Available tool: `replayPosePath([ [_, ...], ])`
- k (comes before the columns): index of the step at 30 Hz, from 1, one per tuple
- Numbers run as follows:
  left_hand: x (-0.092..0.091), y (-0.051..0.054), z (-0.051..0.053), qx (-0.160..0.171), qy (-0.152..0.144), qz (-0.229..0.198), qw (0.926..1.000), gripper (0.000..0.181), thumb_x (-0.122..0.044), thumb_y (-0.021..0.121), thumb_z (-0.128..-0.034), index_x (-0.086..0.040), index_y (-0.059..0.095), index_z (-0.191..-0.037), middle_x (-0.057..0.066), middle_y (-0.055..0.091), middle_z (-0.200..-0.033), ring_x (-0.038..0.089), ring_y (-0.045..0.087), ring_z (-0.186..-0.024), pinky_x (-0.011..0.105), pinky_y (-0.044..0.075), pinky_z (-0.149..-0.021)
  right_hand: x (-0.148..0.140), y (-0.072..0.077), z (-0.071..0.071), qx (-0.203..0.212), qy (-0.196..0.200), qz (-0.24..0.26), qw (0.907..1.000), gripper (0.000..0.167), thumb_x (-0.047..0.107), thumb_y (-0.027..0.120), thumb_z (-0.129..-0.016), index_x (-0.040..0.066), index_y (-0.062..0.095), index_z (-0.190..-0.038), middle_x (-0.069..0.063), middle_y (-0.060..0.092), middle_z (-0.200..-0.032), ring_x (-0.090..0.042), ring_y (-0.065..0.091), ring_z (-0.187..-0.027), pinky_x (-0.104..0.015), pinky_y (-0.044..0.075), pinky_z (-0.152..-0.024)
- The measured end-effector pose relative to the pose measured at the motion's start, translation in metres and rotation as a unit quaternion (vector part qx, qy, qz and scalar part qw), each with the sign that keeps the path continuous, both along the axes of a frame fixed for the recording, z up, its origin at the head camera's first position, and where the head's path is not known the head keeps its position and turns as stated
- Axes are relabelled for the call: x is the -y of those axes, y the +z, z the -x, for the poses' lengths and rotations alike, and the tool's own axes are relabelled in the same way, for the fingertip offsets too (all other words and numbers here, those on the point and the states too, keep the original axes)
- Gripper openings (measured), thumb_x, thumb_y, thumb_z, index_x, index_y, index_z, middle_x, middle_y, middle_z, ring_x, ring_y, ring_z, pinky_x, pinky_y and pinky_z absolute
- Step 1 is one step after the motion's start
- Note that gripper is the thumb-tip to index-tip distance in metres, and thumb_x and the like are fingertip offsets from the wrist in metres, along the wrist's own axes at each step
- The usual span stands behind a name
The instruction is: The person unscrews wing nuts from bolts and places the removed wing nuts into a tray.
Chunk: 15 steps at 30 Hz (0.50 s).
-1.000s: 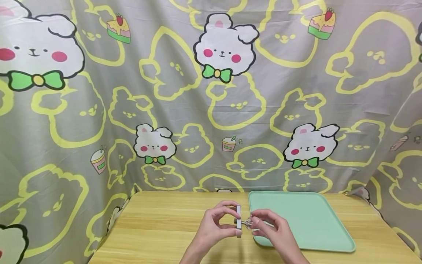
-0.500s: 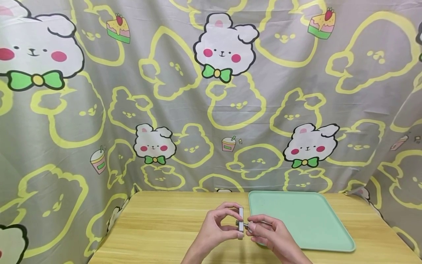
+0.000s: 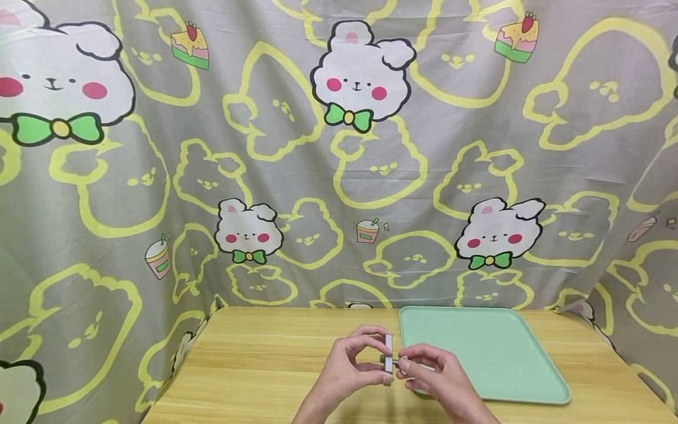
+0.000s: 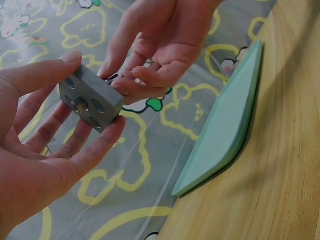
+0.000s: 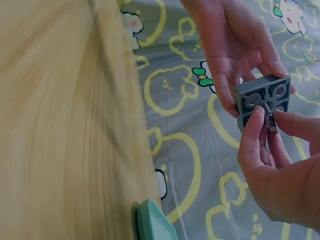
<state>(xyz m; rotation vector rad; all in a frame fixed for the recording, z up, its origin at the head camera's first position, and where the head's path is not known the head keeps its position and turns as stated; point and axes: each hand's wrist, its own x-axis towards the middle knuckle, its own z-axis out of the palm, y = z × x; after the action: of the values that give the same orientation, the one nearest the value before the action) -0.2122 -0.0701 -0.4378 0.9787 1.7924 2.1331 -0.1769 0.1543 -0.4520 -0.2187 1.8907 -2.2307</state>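
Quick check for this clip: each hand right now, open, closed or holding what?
Left hand: holding the grey block by its edges.
Right hand: pinching the metal part at the block's ribbed side.

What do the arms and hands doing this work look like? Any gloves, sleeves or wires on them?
No machinery here: the left hand and right hand are a person's, both ungloved. No rings, markings or cables show on them. The left wrist and right wrist are bare too, with no sleeve in view.
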Motion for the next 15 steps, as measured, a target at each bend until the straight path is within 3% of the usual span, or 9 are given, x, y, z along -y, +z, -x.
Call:
replayPosePath([
  [4, 0.0, 0.0, 0.0, 0.002, 0.0, -0.012, 0.9999, 0.032, 0.01, 0.082, -0.0787, 0.011, 0.069, -0.107, 0.024, 0.053, -0.136, 0.03, 0.053, -0.128, 0.049, 0.062, -0.09, 0.006, 0.001, -0.002, -0.055, -0.05, -0.047, 0.9962, 0.026, 0.014, 0.074, -0.096, -0.005, 0.068, -0.113, -0.018, 0.07, -0.111, -0.022, 0.073, -0.092, -0.038, 0.065, -0.077],
  [8, 0.001, 0.0, 0.001, 0.001, 0.003, -0.021, 0.9998, 0.032, 0.011, 0.081, -0.0785, 0.011, 0.069, -0.108, 0.024, 0.054, -0.135, 0.03, 0.054, -0.128, 0.05, 0.062, -0.09, 0.013, 0.001, -0.004, -0.155, -0.086, -0.082, 0.9807, 0.02, 0.008, 0.076, -0.093, -0.004, 0.068, -0.106, -0.02, 0.069, -0.108, -0.02, 0.072, -0.088, -0.035, 0.065, -0.069],
  [12, 0.002, 0.0, 0.002, 0.0, 0.006, -0.023, 0.9997, 0.033, 0.01, 0.081, -0.0791, 0.011, 0.068, -0.109, 0.025, 0.054, -0.135, 0.03, 0.054, -0.128, 0.05, 0.062, -0.09, 0.018, -0.004, -0.005, -0.262, -0.116, -0.117, 0.9508, 0.013, 0.002, 0.076, -0.091, 0.008, 0.071, -0.101, -0.013, 0.072, -0.102, -0.015, 0.071, -0.09, -0.032, 0.065, -0.07],
  [15, 0.003, 0.0, 0.003, 0.0, 0.008, -0.024, 0.9997, 0.033, 0.009, 0.082, -0.0795, 0.011, 0.068, -0.11, 0.025, 0.054, -0.135, 0.031, 0.055, -0.127, 0.05, 0.062, -0.09, 0.019, -0.009, -0.003, -0.359, -0.13, -0.146, 0.9129, 0.028, -0.008, 0.076, -0.087, 0.014, 0.07, -0.101, -0.009, 0.071, -0.101, -0.015, 0.07, -0.093, -0.028, 0.064, -0.069],
])
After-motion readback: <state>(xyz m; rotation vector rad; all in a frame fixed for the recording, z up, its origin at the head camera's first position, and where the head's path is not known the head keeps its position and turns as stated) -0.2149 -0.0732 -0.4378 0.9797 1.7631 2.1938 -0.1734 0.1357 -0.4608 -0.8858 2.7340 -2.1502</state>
